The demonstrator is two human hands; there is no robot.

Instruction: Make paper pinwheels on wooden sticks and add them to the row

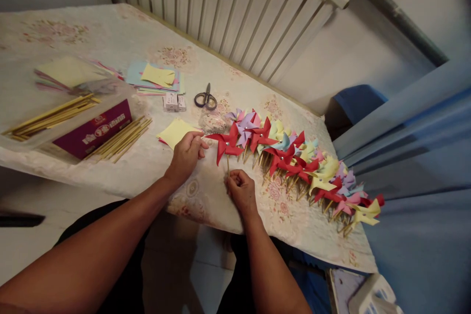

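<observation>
A red paper pinwheel (227,143) on a thin wooden stick is held over the front of the table. My right hand (242,190) pinches the lower part of its stick between thumb and fingers. Just left of the pinwheel is my left hand (188,153), fingers loosely bent and apart, the fingertips at the tip of one blade. Whether they touch that blade is hard to tell. Behind the left hand lies a small stack of yellow paper squares (177,132). A clear plastic bag (213,121) with small contents sits behind the pinwheel.
Rows of finished pinwheels (294,159) in several colours lie along the right side. Scissors (206,99), small white boxes (172,102) and coloured paper (152,78) are behind. A clear plastic bin (93,130) with sticks stands left, beside loose sticks (119,140). A blue curtain (412,167) hangs right.
</observation>
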